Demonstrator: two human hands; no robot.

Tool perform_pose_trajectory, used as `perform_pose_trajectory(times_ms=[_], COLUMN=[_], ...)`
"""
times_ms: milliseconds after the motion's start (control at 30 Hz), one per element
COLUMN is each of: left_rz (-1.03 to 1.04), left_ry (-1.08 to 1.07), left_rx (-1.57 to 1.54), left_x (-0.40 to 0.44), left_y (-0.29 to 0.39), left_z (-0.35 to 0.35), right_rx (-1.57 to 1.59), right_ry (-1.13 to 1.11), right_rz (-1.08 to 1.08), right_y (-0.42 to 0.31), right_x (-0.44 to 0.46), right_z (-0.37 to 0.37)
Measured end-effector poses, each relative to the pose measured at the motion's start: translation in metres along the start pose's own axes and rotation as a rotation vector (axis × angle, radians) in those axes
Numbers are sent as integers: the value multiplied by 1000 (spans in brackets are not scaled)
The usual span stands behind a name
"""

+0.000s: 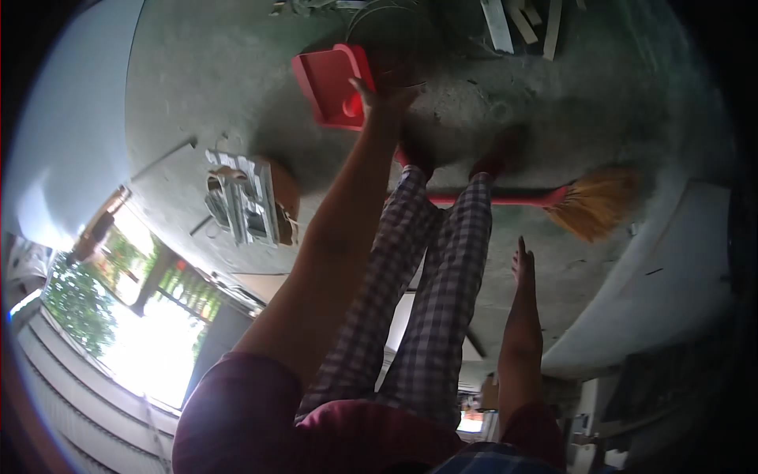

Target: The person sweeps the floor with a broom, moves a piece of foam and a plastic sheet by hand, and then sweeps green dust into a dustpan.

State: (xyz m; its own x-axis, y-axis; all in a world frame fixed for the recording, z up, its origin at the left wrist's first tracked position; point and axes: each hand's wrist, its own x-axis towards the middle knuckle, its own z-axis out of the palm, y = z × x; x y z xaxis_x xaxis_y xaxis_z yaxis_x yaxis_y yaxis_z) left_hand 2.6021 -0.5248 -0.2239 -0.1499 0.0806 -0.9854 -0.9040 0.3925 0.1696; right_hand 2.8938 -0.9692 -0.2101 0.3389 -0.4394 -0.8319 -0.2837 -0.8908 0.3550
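I see my left hand (379,103) splayed at the red dustpan (328,79), contact unclear; my right hand (523,265) open, empty, near the broom (596,201); both tools lie unlifted on the concrete floor (584,103).

Grey concrete floor (568,110), bright opening (158,347) with green foliage (76,302) beyond.

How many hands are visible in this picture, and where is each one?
2. The left hand is at the red dustpan, but whether it grips it is unclear. The right hand is open and empty, near the broom.
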Motion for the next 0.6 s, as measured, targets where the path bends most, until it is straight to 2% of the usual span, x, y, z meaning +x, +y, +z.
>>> perform_pose_trajectory(times_ms=[33,100,200,267,433,467,533,567,600], left_rz=[-38,34,233,384,724,790,921,932,986], left_ry=[46,63,92,90,117,128,149,150,197], left_rx=[-255,-143,55,157,317,340,387,391,497], left_x=[1,57,98,103,46,52,57,46,33], left_y=[3,7,45,64,145,160,179,191,205], left_z=[7,-11,-47,-77,-199,-212,-223,-222,-221], right_rx=[92,217,417,637,649,648,572,572,597], right_ry=[-76,-176,-187,-86,-83,-94,91,80,153], right_rz=[28,78,179,65,30,33,-28,-25,-166], right_y=[2,0,-14,-38,-25,-26,-31,-30,-27], right_x=[23,60,88,100,185,188,190,186,180], right_z=[26,76,140,151,158,157,156,161,164])
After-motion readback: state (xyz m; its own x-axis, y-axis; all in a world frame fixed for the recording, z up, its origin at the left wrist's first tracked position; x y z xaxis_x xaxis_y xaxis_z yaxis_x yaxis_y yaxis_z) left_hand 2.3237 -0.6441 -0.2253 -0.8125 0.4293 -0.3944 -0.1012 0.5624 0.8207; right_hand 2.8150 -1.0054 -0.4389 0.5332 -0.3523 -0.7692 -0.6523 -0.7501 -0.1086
